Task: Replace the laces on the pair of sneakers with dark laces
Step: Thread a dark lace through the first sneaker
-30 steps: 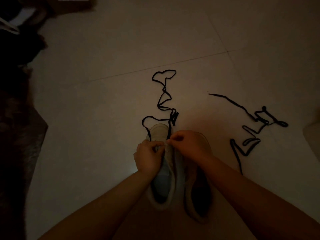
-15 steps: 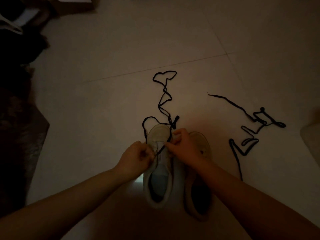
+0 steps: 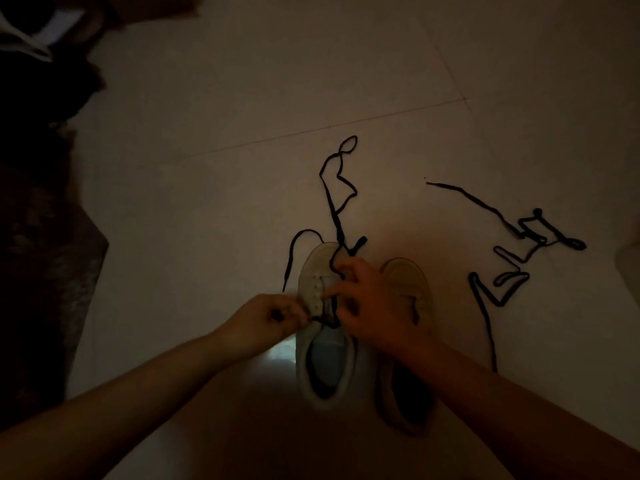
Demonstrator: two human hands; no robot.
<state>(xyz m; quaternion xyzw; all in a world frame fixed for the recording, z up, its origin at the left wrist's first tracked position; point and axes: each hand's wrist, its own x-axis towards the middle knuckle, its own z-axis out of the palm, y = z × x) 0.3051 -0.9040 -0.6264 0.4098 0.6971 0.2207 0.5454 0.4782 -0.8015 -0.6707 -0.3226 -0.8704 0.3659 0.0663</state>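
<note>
Lacing entry, floor [image 3: 207, 237], items left to right.

Left hand [image 3: 266, 320]: fingers curled, pinching the dark lace [image 3: 337, 209] just off the left sneaker's left eyelet row.

Left sneaker [image 3: 323, 323]: pale, toe pointing away from the person, long axis running near to far; the lace crosses its upper eyelets and trails beyond the toe in loose loops.

Right hand [image 3: 374, 306]: fingers curled on the same lace at the right eyelet row; it lies over the tongue, so it is the nearer for the next threading, judged.

Right sneaker [image 3: 407, 341]: touching the first, unlaced as far as visible.

Spare dark lace [image 3: 519, 254]: loose toward the floor's right edge, well apart from both hands.
</note>
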